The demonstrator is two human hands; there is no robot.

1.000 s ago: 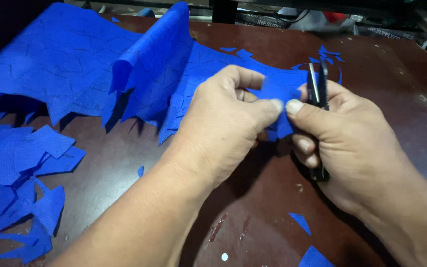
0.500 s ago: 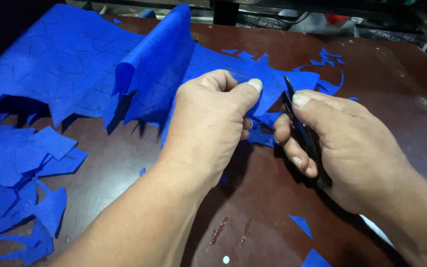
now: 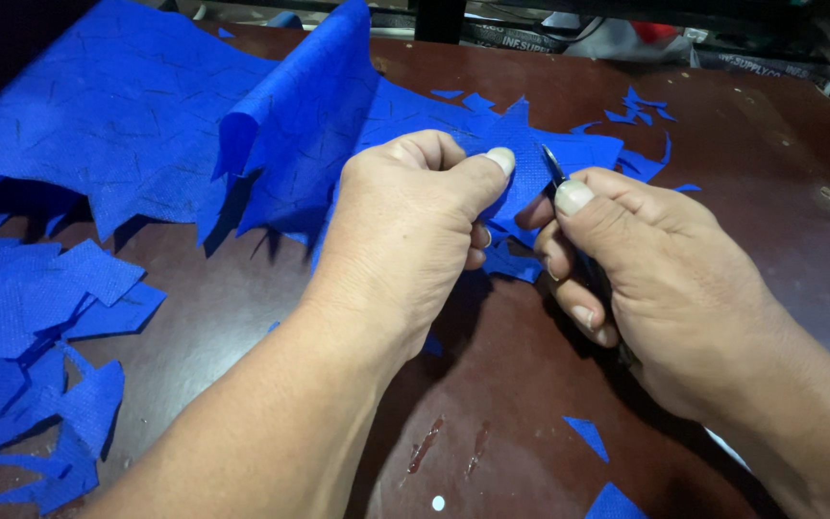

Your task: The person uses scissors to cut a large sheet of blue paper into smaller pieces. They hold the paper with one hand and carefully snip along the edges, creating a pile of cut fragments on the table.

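A dark brown table [image 3: 742,135] fills the view, its top marked by a few pale spots near the lower edge. Most of its upper left is covered by a large blue cloth [image 3: 117,115], scored with short dark lines and rucked into an upright fold [image 3: 329,86] near the middle. A heap of cut blue pieces [image 3: 40,327] is seen at the left edge, well apart from the hands. Smaller scraps [image 3: 641,106] are scattered on the table beyond the hands, and two more [image 3: 590,434] lie near the lower edge.

The left hand [image 3: 410,235] is closed on the near edge of the cloth: a pointed flap [image 3: 521,163] is pinched between thumb and curled fingers and held up just beside the right hand. The right hand [image 3: 646,279] is wrapped around a small black cutter [image 3: 557,173], the thumb pressed along its upper part. Only the tip of the cutter is shown, set against the edge of the flap; its lower part is hidden in the fist. The two hands are held close together, nearly touching, above the table.
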